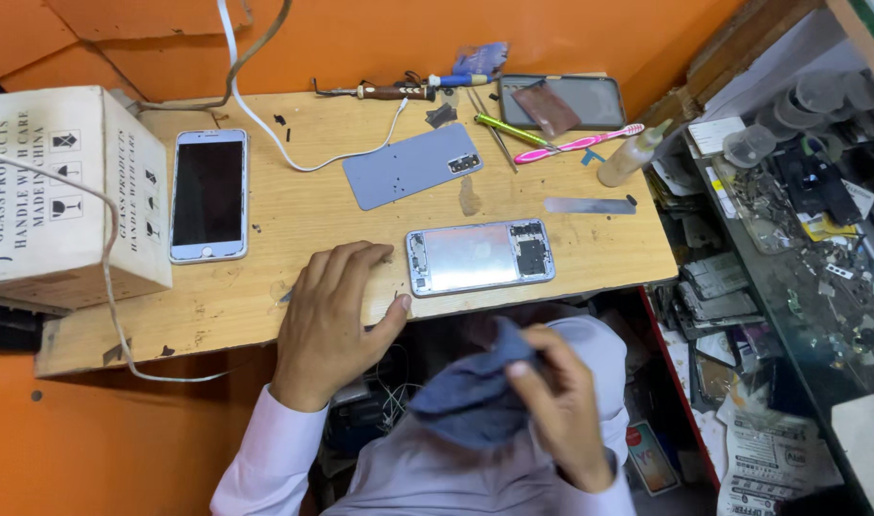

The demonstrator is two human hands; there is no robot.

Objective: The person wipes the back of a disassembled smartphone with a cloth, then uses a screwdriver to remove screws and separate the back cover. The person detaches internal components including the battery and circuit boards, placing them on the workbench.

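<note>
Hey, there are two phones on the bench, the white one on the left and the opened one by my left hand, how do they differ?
The white phone lies screen-up, whole, with a dark display; the opened phone has its back off, showing a silvery plate and dark circuitry. The white phone lies lengthwise away from you beside the cardboard box; the opened phone lies crosswise near the bench edge, just by your left hand. Both rest flat on the wooden bench.

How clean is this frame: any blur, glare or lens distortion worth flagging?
Head view: lighting even, shadows soft. The right hand and its blue cloth are blurred; the left hand and opened phone are sharp. Mild sheen on the white phone screen. Wide-angle bending curves the wooden table edges; the cluttered shelf is dimmer.
</note>
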